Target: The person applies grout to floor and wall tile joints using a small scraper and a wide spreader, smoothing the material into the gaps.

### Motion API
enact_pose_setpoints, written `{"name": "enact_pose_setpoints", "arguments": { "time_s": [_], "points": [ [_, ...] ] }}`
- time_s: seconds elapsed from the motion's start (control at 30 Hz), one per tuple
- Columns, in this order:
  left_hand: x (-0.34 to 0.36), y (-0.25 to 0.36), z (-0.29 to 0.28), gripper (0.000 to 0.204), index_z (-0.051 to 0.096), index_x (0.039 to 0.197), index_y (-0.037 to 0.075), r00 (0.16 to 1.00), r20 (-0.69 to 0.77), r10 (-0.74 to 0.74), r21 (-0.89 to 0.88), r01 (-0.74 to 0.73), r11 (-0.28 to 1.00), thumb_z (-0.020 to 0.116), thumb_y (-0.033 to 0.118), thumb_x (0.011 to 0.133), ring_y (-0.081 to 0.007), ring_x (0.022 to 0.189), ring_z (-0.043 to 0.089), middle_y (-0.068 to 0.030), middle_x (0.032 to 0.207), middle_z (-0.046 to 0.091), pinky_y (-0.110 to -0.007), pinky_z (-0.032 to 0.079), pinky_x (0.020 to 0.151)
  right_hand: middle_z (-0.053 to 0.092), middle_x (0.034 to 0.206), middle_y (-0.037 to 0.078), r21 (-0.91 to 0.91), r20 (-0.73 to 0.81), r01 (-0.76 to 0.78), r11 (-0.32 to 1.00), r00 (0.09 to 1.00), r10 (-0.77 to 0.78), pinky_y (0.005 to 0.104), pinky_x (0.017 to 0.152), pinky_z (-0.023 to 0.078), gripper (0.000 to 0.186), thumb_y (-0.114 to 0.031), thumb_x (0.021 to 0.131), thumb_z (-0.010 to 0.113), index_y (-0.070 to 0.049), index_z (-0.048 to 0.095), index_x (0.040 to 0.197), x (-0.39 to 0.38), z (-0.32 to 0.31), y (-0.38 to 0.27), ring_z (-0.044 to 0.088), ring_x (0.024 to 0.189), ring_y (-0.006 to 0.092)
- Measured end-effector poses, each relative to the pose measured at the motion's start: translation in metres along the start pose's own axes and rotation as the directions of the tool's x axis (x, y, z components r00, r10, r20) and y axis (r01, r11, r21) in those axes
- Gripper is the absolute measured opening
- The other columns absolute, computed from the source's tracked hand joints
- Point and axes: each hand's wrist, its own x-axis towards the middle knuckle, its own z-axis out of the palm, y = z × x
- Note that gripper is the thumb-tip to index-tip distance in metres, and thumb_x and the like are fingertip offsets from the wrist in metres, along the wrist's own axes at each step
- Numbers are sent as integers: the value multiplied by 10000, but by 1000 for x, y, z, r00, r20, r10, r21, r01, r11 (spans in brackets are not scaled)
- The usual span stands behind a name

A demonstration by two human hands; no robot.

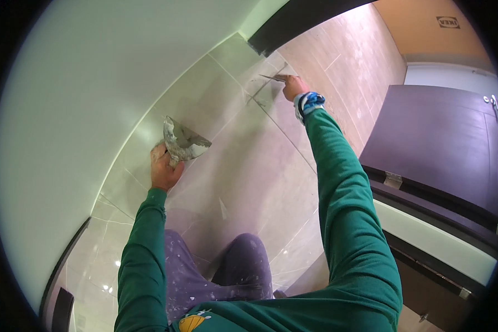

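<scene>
My left hand point(166, 167) is closed round the handle of a wide putty knife point(189, 139), held over the floor near the wall. Grey-white paste is smeared across its blade. Farther off to the right, my right hand point(295, 87) grips a small putty knife point(272, 78), seen nearly edge-on, its thin blade pointing left. That blade is at a tile joint point(268, 84) close to the dark door frame; whether it touches the floor is hard to tell. Pale and dark smears of paste lie on the tiles point(258, 103) around the joint.
A white wall point(94, 72) runs along the left. At the far end stands a dark door frame point(285, 27). On the right are a dark door point(431, 141) with a metal handle and a brown cardboard box point(442, 33). Large beige tiles point(243, 160) cover the floor.
</scene>
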Motion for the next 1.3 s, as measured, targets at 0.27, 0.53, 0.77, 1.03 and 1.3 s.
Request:
{"name": "enact_pose_setpoints", "arguments": {
  "time_s": [0.27, 0.53, 0.77, 1.03, 1.3],
  "points": [
    [-9, -8, -8, 416, 695, 1092, 28, 1000, 1, -30, 26, 30, 999, 744, 211, 721, -420, 1164, 515, -184, 1239, 591, -523, 394, 1029, 747, 1095, 116, -258, 87, 75, 963, 995, -54, 445, 921, 566, 490, -70, 900, 486, -309, 708, 1265, -17, 18, -80, 679, 1063, 357],
    [3, -5, 2, 396, 689, 1025, -18, 1000, -23, -7, 13, 7, 1000, 765, 231, 727, -438, 1174, 490, -190, 1284, 559, -522, 389, 1027, 764, 1036, 141, 123, -95, 36, 992, 995, -25, 445, 833, 562, 477, -29, 910, 522, -161, 667, 1345, -129, 33, -81, 701, 903, 336],
    [-3, 17, -36, 317, 674, 1051, -48, 983, 65, -170, -352, 182, 918, 715, 177, 832, -324, 936, 666, -183, 1067, 688, -439, 529, 790, 699, 1242, 188, 886, -159, 101, 453, 983, 91, 366, 908, 555, 553, 114, 904, 499, -80, 604, 1411, -285, 0, -166, 704, 1014, 288],
    [11, 155, -86, 191, 666, 1005, 26, 559, 828, -47, -420, 673, 610, 713, 189, 917, -99, 535, 601, -28, 659, 643, -262, 487, 476, 539, 1494, 163, 524, -319, 494, 694, 869, -378, 445, 1108, 479, 756, 207, 809, 442, -151, 554, 1465, -335, -74, -154, 531, 1362, 376],
    [-47, 88, -72, 300, 694, 1044, 6, 901, 420, -109, -271, 240, 932, 734, 206, 824, -340, 956, 645, -143, 904, 683, -466, 513, 858, 525, 1500, 163, 217, -44, 379, 900, 924, -379, 453, 1170, 416, 758, 127, 808, 470, -190, 515, 1494, -243, -20, -79, 503, 1368, 370]
  ]
}}
